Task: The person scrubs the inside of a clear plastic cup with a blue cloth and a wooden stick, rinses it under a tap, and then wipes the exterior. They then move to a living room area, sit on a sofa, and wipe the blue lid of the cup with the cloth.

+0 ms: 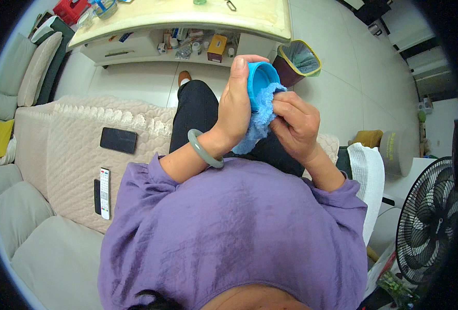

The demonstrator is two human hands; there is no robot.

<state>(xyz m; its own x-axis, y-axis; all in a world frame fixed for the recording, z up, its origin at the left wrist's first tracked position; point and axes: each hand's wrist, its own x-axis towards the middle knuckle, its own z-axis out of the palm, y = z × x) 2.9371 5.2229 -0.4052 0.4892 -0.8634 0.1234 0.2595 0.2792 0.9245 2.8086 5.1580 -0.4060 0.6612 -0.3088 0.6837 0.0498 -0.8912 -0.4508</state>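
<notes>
My left hand (pixel 234 100) is wrapped around a round blue plastic container or lid (pixel 258 79), its hollow side turned towards my right hand. A light blue fluffy cloth (pixel 262 118) is pinched in the fingers of my right hand (pixel 296 122). The cloth's upper end rests against the lower rim of the blue piece, and the rest hangs down between my hands. My left fingers are mostly hidden behind the blue piece. A pale jade-like bangle (pixel 201 149) circles my left wrist.
Ahead stands a cream table (pixel 182 13) with boxes and bottles on its shelf. A lined trash bin (pixel 296 60) is at its right corner. On the sofa cover (pixel 74 155) to my left lie a smartphone (pixel 118 140) and a white remote control (pixel 105 193). A black fan (pixel 426 221) stands right.
</notes>
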